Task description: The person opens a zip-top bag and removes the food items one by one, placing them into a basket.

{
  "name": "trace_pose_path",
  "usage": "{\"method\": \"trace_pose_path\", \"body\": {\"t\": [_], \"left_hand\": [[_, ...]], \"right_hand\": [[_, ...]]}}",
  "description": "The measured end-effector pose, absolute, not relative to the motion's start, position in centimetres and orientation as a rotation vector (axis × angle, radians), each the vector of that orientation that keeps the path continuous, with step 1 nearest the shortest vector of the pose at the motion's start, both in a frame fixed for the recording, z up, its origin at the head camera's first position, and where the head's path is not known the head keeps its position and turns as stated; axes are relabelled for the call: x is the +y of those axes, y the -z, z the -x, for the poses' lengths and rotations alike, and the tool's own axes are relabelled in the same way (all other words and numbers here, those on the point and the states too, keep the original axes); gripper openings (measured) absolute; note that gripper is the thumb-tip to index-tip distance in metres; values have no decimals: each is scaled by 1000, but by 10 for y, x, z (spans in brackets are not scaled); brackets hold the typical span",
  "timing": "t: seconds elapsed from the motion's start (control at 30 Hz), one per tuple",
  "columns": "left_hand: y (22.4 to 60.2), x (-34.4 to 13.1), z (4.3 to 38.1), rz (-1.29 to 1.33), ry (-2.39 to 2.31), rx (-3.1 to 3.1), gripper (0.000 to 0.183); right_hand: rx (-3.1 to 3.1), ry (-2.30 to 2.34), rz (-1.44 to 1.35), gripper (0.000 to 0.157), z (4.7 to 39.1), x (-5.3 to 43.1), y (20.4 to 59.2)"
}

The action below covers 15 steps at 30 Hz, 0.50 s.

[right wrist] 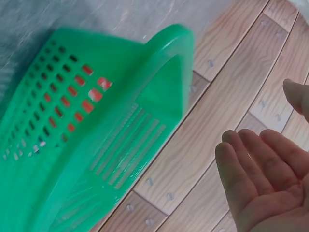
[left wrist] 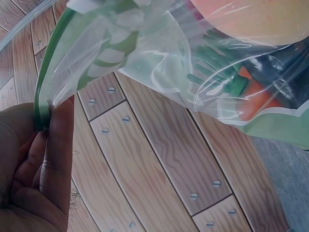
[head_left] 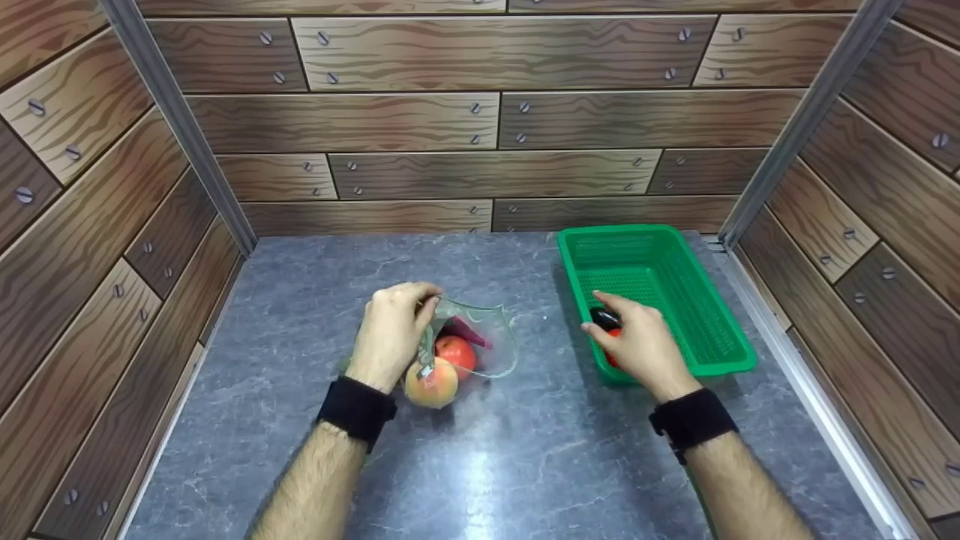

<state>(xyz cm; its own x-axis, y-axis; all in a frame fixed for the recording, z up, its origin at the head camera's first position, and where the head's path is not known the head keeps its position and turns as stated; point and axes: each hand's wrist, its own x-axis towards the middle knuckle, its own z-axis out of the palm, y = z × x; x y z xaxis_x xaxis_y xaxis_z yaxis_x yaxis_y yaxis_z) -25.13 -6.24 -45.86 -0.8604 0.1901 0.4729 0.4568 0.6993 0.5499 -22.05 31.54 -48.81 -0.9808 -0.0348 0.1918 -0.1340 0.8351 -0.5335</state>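
My left hand pinches the green-edged rim of a clear zip bag between thumb and fingers. Inside lie a peach, a round red fruit and a dark purple piece. Through the plastic, the left wrist view also reveals an orange carrot with a green top and something dark. Over the near left rim of a green basket, my right hand holds nothing, thumb and fingers spread apart. Beneath it, a glossy black item and a red item sit in the basket, partly hidden.
The basket stands at the right of the grey marbled table, near a metal rail. Wood-patterned panels wall the table at the back and both sides. Black bands circle both wrists.
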Motion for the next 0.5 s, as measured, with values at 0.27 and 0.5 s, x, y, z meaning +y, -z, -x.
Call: {"method": "trace_pose_path", "body": {"t": [0.27, 0.5], "left_hand": [[460, -64, 252, 516, 980, -2510, 12], [461, -65, 253, 526, 990, -2499, 12]], "right_hand": [[-2810, -849, -230, 60, 218, 289, 490], [-2805, -958, -319, 61, 214, 268, 491]]}}
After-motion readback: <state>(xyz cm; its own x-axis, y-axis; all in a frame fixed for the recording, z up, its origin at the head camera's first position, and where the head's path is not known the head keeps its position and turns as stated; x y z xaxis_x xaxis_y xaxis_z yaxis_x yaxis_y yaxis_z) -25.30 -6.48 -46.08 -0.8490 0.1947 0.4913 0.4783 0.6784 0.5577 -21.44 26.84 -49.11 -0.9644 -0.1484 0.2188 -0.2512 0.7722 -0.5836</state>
